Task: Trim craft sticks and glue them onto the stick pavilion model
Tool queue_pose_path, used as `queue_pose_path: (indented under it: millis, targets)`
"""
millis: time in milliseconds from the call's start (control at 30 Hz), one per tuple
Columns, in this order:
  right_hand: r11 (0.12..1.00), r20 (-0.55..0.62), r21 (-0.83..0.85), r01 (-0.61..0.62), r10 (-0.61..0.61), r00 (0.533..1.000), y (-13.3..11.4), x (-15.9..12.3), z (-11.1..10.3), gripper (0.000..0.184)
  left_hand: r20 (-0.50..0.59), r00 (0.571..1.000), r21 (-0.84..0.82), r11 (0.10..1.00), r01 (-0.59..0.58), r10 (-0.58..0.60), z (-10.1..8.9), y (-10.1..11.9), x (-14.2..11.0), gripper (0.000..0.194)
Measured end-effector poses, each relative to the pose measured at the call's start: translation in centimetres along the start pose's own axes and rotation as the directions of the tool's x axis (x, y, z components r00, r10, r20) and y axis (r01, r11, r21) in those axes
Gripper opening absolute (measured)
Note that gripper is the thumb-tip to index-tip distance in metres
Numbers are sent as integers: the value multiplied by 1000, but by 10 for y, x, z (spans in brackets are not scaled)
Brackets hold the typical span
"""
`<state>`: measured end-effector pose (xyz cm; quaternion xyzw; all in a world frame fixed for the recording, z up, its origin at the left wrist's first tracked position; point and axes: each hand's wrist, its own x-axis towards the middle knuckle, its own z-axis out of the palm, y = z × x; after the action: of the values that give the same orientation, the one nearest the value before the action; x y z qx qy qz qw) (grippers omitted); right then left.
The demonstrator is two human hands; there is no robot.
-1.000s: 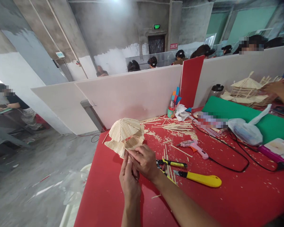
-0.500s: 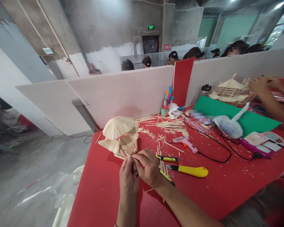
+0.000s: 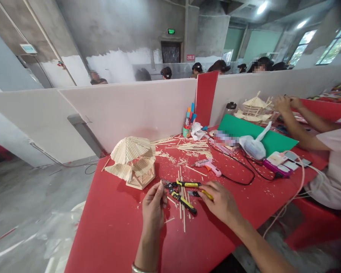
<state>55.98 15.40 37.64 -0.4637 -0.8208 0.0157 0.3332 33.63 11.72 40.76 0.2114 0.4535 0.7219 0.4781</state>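
My left hand (image 3: 154, 203) is closed in a pinch, with the pale tip of a small wooden stick (image 3: 160, 182) showing between thumb and finger. Over the yellow handle of a utility knife (image 3: 207, 194) my right hand (image 3: 223, 201) is closed, and the blade end points left. Pliers with black and yellow handles (image 3: 189, 204) lie spread between my hands, across several thin wooden sticks (image 3: 184, 223). Left of them stands a small pavilion model (image 3: 130, 149) made of sticks, with a two-tiered roof and a polygonal base.
A pink glue gun (image 3: 208, 167) with a black cord lies beyond the pliers. Farther back are loose sticks (image 3: 193, 146), a green board (image 3: 252, 129) and a plastic bag (image 3: 252, 147). A co-worker's hands (image 3: 285, 104) are at the right, near another stick model (image 3: 255, 108).
My right hand has left the left hand and moved right onto the utility knife. My left hand keeps its pinch. The view has swung right, bringing the co-worker's arms and torso further in.
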Motion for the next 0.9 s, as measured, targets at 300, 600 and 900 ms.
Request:
queue_pose_path:
  millis: [300, 600, 900]
  targets:
    - [972, 177, -236, -11, 54, 983, 16, -8, -6, 17, 66, 997, 6, 1000, 27, -27, -3, -2, 2, 42]
    - [999, 209, -38, 12, -4, 978, 17, -17, -11, 24, 54, 998, -1, 999, 44, -44, -4, -1, 1, 40]
    - [954, 28, 265, 139, -152, 988, -53, 31, -12, 33, 80, 997, 68, 998, 2, -7, -3, -2, 1, 41]
